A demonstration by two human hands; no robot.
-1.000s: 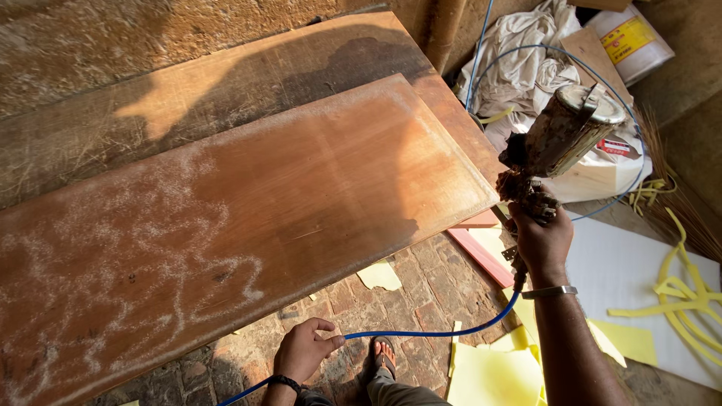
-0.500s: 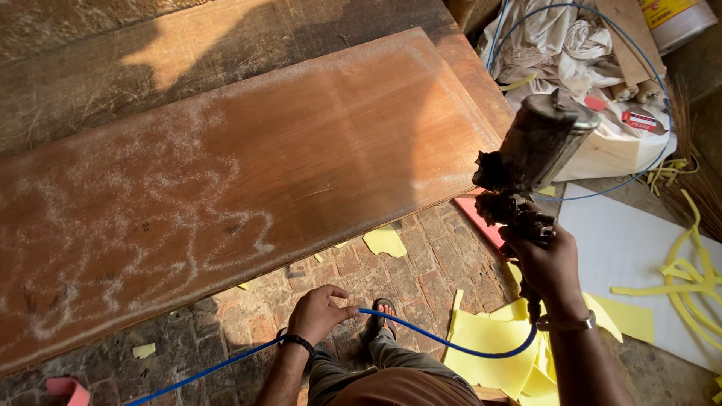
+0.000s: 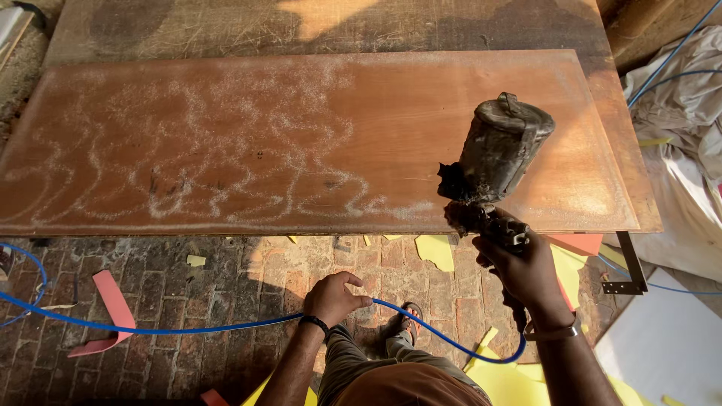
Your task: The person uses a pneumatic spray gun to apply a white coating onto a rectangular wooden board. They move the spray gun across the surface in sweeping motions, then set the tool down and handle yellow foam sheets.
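My right hand [image 3: 529, 272] grips a grimy spray gun [image 3: 492, 172] with a dark cup on top, held over the near right edge of a large reddish-brown wooden panel [image 3: 316, 143]. White wavy streaks cover the left and middle of the panel. A thin blue hose [image 3: 188, 328] runs from the gun's base under my right wrist and off to the left. My left hand [image 3: 333, 297] is closed around that hose near my knee. My sandalled foot [image 3: 410, 313] stands on the brick floor below.
A second wooden board [image 3: 226, 30] lies behind the panel. Yellow paper scraps [image 3: 436, 251] and a pink strip [image 3: 113, 301] litter the brick floor. White cloth [image 3: 684, 98] is heaped at right, above a white sheet [image 3: 669, 346]. A black metal bracket [image 3: 628, 271] sits beside the panel's corner.
The view has swung left and down, showing the whole panel. The spray gun has moved left over the panel's near edge. My left hand still holds the hose.
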